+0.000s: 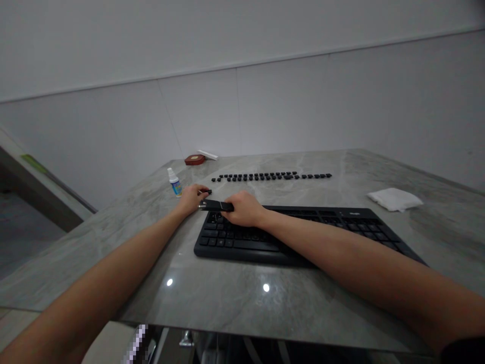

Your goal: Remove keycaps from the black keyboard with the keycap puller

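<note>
A black keyboard (261, 247) lies in front of me, some of its upper left part bare of keycaps or hidden under my right hand. My right hand (245, 208) is closed around a slim black tool (215, 205) with a shiny metal tip pointing left, held above the keyboard's upper left corner. Just left of that corner, my left hand (190, 198) pinches a small black keycap (209, 191) close to the tabletop. Behind the keyboard, loose black keycaps (261, 176) are laid out in rows.
A white spray bottle (175, 183) with a blue label stands left of my left hand. Farther back lie a reddish-brown case (194, 160) and a white strip (208, 154). A folded white cloth or tissue (394, 198) rests at the right. A wall (303, 106) rises behind the grey marbled table (212, 298).
</note>
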A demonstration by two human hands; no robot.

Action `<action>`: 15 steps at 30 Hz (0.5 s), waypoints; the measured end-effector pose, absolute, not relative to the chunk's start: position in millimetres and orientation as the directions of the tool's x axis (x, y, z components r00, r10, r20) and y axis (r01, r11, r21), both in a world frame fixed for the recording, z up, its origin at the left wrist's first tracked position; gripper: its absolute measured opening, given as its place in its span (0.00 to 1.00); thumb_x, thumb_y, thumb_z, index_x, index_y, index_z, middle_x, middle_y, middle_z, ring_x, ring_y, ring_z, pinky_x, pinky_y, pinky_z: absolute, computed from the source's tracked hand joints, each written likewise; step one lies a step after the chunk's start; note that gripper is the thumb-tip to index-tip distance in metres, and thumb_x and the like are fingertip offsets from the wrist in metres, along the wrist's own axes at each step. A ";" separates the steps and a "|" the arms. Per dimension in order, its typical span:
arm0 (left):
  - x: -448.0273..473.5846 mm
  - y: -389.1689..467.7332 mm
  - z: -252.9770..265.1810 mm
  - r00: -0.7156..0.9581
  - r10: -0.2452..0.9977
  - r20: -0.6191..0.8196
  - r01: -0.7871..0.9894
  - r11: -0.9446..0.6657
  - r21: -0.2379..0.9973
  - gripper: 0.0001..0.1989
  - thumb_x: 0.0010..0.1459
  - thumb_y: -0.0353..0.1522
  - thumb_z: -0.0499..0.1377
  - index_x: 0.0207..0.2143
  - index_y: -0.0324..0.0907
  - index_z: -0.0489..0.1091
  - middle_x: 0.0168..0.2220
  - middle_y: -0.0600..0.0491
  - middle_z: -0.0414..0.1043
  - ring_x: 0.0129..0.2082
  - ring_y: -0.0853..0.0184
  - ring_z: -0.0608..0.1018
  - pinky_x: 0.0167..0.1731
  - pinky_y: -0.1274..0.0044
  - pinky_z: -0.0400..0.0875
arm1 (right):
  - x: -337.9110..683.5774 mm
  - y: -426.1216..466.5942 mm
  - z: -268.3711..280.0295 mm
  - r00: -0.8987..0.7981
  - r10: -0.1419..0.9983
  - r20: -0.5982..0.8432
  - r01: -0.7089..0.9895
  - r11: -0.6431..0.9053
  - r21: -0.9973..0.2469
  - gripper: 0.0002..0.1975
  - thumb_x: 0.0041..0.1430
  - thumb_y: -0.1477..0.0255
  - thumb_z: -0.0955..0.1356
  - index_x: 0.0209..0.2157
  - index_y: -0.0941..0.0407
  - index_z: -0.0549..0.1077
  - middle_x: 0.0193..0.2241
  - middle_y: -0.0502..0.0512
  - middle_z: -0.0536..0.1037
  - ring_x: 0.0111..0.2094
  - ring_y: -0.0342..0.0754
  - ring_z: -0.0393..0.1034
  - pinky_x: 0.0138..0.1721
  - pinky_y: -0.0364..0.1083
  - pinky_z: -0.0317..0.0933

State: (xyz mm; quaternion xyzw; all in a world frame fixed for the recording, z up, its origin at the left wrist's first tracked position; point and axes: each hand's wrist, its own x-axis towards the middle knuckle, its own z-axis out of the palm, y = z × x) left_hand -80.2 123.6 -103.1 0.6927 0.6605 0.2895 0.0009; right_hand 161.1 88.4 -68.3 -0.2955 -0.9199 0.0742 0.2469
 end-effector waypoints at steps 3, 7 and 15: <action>-80.8 139.5 -103.1 -0.049 0.909 0.414 0.932 -0.108 0.347 0.10 0.53 0.30 0.59 0.37 0.42 0.78 0.38 0.46 0.77 0.37 0.58 0.76 0.43 0.69 0.69 | 161.0 89.2 -68.4 -0.713 0.568 0.412 0.506 0.823 -0.259 0.11 0.53 0.67 0.66 0.25 0.56 0.79 0.23 0.56 0.78 0.26 0.47 0.70 0.26 0.44 0.49; -78.3 157.8 -101.9 -0.049 0.909 0.414 0.945 -0.092 0.314 0.11 0.53 0.29 0.58 0.38 0.43 0.78 0.42 0.46 0.76 0.43 0.56 0.75 0.47 0.68 0.67 | 162.1 89.4 -69.5 -0.728 0.546 0.416 0.495 0.837 -0.232 0.12 0.53 0.66 0.66 0.26 0.56 0.80 0.23 0.56 0.79 0.26 0.47 0.70 0.26 0.44 0.50; -81.5 165.6 -103.6 -0.084 0.912 0.402 0.957 -0.038 0.287 0.13 0.54 0.31 0.57 0.41 0.43 0.77 0.42 0.45 0.75 0.43 0.55 0.75 0.47 0.67 0.67 | 162.4 89.1 -69.7 -0.737 0.536 0.412 0.499 0.842 -0.205 0.13 0.54 0.64 0.66 0.29 0.56 0.81 0.26 0.57 0.80 0.28 0.48 0.71 0.27 0.44 0.53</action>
